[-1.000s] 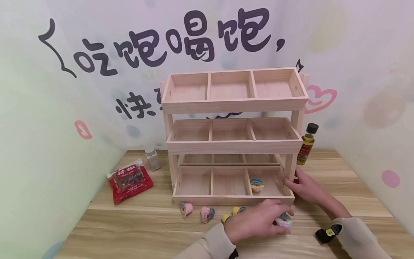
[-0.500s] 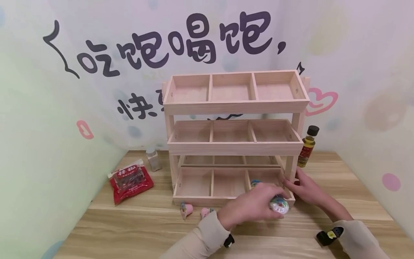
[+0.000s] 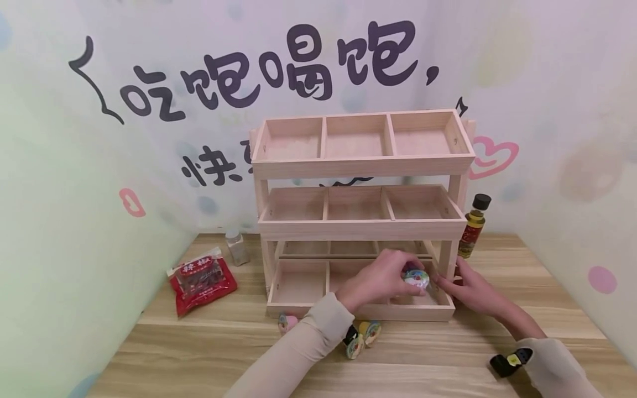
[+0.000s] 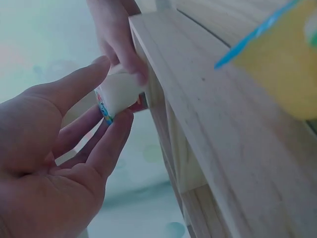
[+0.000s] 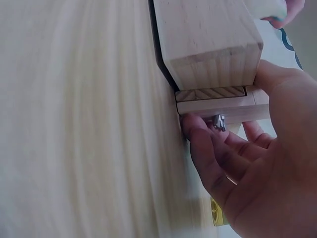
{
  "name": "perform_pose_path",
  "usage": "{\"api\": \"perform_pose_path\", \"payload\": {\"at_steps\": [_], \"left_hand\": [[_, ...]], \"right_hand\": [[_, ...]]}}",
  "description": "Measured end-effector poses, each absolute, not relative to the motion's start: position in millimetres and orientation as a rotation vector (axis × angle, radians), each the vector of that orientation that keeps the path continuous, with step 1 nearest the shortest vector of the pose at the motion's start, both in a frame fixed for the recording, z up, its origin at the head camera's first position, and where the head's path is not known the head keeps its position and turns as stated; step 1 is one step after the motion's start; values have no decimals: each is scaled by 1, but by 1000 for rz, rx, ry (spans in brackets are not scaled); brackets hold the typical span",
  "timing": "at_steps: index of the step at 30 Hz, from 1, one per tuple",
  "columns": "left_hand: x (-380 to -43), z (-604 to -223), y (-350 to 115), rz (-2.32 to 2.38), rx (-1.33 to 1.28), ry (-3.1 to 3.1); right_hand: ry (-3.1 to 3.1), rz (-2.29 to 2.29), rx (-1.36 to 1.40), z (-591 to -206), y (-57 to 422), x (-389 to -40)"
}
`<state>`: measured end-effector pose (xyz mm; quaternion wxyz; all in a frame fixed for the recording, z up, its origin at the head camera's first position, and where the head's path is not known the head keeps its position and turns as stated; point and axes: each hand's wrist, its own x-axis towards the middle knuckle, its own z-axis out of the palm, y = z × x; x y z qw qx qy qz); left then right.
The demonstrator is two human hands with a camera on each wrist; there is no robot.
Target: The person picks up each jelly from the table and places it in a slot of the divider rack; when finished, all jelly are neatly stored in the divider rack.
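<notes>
1. Cup (image 3: 417,279), white: pinched by L hand (image 3: 375,281), at btm R bay (image 3: 433,297) of rack (image 3: 413,314).
2. R hand (image 3: 473,290): gripping rack's lower R side.
3. Red pkt (image 3: 201,281): L of rack.

Head view evenly bright with soft shadows; wrist views hazier, the table (image 5: 89,124) blurred in the right one

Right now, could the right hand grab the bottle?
Probably yes: the bottle stands just past the right hand, with nothing seen between them, but that hand would have to let go of the shelf first.
</notes>
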<state>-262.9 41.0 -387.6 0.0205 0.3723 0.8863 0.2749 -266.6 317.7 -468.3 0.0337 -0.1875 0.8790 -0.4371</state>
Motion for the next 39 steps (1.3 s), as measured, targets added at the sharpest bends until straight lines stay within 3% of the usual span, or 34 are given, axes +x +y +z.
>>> {"api": "perform_pose_path", "payload": {"at_steps": [11,39], "left_hand": [[-282,-407,60,775,1087,2763],[-285,-412,68,642,1117,2701]], "right_hand": [[2598,-1386,-523,-467,323,-263],[2617,-1366,-509,-472,326,-268]]}}
